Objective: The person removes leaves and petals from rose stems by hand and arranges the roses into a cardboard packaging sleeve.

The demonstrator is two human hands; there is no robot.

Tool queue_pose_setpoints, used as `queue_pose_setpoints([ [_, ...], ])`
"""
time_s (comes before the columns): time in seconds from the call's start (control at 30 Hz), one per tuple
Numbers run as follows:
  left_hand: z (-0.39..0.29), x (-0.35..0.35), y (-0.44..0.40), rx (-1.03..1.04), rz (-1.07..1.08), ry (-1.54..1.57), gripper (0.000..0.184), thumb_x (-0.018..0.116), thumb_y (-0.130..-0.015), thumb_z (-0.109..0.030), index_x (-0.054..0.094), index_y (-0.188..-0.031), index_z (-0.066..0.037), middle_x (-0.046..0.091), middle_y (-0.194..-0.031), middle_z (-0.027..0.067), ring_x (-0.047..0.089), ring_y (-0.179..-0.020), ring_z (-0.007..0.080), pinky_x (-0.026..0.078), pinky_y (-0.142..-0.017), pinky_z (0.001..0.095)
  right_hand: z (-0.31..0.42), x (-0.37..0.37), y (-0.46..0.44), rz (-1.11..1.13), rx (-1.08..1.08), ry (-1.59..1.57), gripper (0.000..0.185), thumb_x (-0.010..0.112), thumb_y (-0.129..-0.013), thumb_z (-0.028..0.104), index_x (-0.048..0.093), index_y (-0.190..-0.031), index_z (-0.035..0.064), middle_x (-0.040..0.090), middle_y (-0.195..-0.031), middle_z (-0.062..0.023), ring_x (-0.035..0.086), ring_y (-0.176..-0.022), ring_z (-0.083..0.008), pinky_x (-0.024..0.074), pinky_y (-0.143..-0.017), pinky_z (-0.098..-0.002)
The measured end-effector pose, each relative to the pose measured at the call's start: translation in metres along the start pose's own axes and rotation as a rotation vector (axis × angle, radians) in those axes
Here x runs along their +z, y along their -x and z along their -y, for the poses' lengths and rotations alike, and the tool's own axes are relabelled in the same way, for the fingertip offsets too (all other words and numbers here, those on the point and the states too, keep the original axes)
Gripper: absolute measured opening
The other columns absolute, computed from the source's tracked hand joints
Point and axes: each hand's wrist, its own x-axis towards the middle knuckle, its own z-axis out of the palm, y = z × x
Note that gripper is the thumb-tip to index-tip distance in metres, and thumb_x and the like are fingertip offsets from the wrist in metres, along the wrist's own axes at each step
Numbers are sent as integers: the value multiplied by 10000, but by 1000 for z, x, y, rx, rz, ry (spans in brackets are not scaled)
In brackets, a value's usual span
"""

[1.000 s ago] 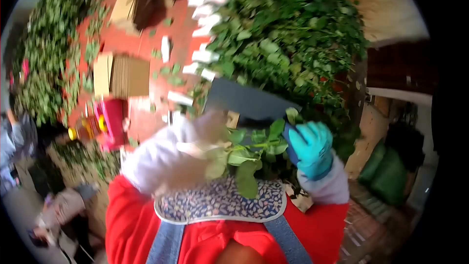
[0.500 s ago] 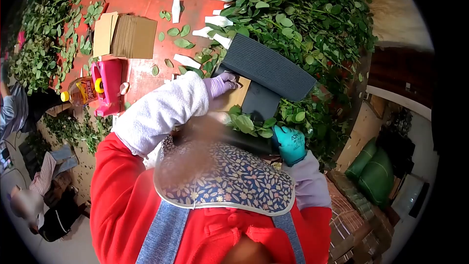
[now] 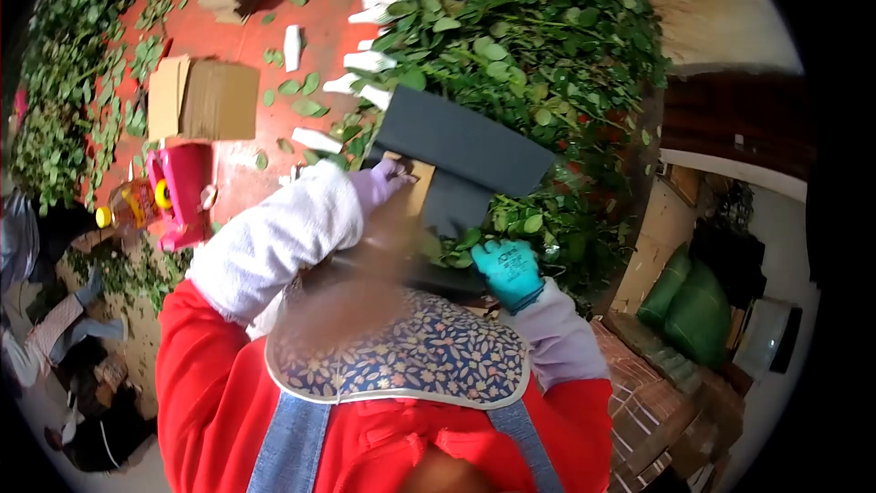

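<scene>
My left hand [image 3: 385, 183], in a lilac glove, has its fingers closed on the edge of a brown cardboard piece [image 3: 421, 184] lying against a dark ridged board [image 3: 461, 141]. Beside the dark board's lower right end is my right hand [image 3: 509, 272], in a teal glove, with its fingers curled. Whatever it grips is hidden. Leafy green stems [image 3: 447, 249] lie between the two hands. A brownish blur covers part of the flowered apron [image 3: 438, 347].
A large heap of leafy stems [image 3: 547, 64] with white-wrapped ends [image 3: 370, 61] lies beyond the board. Cardboard stacks [image 3: 219, 100], a pink container [image 3: 185, 192] and a bottle [image 3: 132, 204] stand on the red table [image 3: 245, 164]. Other people [image 3: 55, 329] are at far left.
A leafy stem between my hands has gone down onto the board area. My left hand has moved up to the cardboard. My right hand has moved lower and left. The camera view has shifted.
</scene>
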Motion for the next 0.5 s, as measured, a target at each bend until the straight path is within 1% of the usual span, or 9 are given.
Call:
queue_pose_setpoints([
  [0.1,-5,3,4,116,-24,-237,1047,828,-599,-402,307,-1415,-3,335,-1334,229,483,-1146,400,432,-970,379,-1,-7,-3,102,-21,-29,311,578,-760,110,540,-1063,56,621,-930,-92,633,-841,-284,489,-674,-417],
  [0.17,-4,10,4,91,-84,-266,1033,812,-628,-397,274,-1436,-42,371,-1270,232,538,-1041,417,468,-899,423,-2,-6,0,63,-40,-66,315,583,-755,114,535,-1060,52,621,-948,-98,632,-841,-285,491,-682,-415],
  [0.2,-8,12,0,-68,-15,-212,1051,818,-628,-388,253,-1445,-44,370,-1272,234,557,-1005,418,479,-879,427,-5,3,3,-63,-56,-79,351,646,-689,158,573,-1019,62,597,-833,-83,615,-785,-281,469,-669,-411],
  [0.23,-11,14,-4,-164,26,-239,1058,822,-631,-386,240,-1454,-64,368,-1282,229,566,-995,412,487,-860,432,-7,-11,5,35,-46,-179,380,616,-719,126,570,-1093,72,614,-923,-95,615,-834,-290,468,-714,-413],
  [0.3,-18,15,-5,-274,80,-320,1073,829,-638,-381,214,-1473,-103,364,-1302,218,584,-976,399,503,-821,442,-18,12,21,-190,-16,-348,456,595,-755,111,545,-1208,111,616,-1028,-113,610,-911,-317,465,-788,-428],
  [0.33,-25,11,-3,-272,90,-346,1082,832,-642,-379,201,-1482,-122,362,-1312,212,592,-967,392,511,-802,447,-25,-3,29,-47,37,-387,454,583,-814,151,529,-1264,149,608,-1103,-123,599,-988,-335,454,-864,-437],
  [0.37,-34,7,1,-241,88,-397,1090,831,-644,-379,187,-1486,-124,362,-1308,210,585,-985,389,514,-799,441,-36,-21,38,137,80,-497,476,601,-795,90,523,-1260,155,609,-1115,-118,573,-1038,-328,453,-875,-413],
  [0.43,-47,2,4,-211,84,-455,1098,830,-647,-379,173,-1490,-126,363,-1304,207,578,-1003,385,517,-796,435,-51,-75,62,-113,46,-535,378,659,-854,298,586,-1184,129,646,-916,-112,625,-813,-330,498,-698,-424],
  [0.5,-49,2,6,-232,122,-445,1124,829,-651,-377,135,-1494,-113,360,-1294,213,579,-995,389,515,-810,434,-69,-121,62,-362,89,-263,325,703,-763,208,642,-1060,90,599,-784,-106,601,-693,-297,483,-602,-386],
])
